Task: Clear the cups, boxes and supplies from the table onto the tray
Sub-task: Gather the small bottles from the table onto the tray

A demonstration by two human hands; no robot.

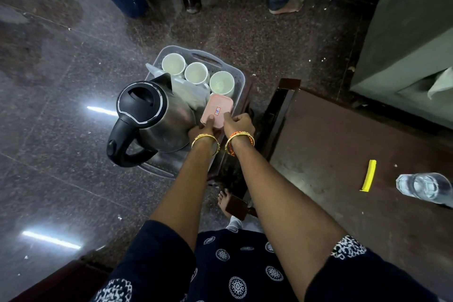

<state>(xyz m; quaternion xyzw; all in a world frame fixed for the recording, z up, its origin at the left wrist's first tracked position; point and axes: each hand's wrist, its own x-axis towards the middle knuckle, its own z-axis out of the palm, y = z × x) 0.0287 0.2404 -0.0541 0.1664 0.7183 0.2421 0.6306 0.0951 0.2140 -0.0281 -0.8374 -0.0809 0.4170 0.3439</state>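
Gripping the pink box [217, 110] on the tray [239, 81], both hands' fingers [210, 120] close beside its small, unreadable red-and-blue label [217, 111].

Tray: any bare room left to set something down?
Little. The tray is crowded: three white cups along the far side, kettle at left, pink box under both hands. Bare room is on the brown table, between its left edge and the yellow strip.

The kettle [152, 115] hides the left side of the tray [215, 61], and a crumpled plastic bag [188, 93] of unreadable contents lies behind it. The water bottle [426, 187] is cut by the right edge; the pink box [217, 110] label is too small to read.
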